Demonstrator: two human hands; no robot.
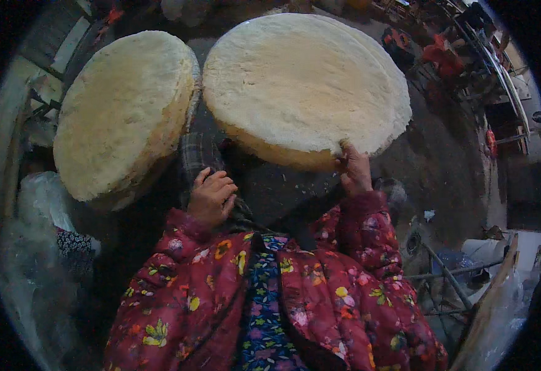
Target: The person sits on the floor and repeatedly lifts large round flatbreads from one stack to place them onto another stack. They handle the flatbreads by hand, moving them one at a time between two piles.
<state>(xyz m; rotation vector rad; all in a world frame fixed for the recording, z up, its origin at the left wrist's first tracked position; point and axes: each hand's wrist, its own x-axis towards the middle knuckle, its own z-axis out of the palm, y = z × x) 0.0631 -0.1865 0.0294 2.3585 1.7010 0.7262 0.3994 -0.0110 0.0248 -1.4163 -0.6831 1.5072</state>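
Two thick, round, pale discs that look like padded seats are in front of me; their material cannot be told for sure. The right disc (pixel 303 83) is the broader one, its top tilted up towards me. At its near edge my right hand (pixel 357 169) grips the rim, with fingertips over the top. To the left, the other disc (pixel 124 109) stands steeply tilted, nearly touching the first. My left hand (pixel 212 197) lies by my knee in plaid trousers (pixel 200 150), fingers bent and close together. Something dark shows at its fingertips, too unclear to name.
Small pale scraps (pixel 312 188) lie on the dark floor under the right disc. A metal-tube frame (pixel 446 273) stands at the lower right. Translucent plastic sheeting (pixel 43 199) hangs at the left. Red items (pixel 442 55) and clutter line the upper right.
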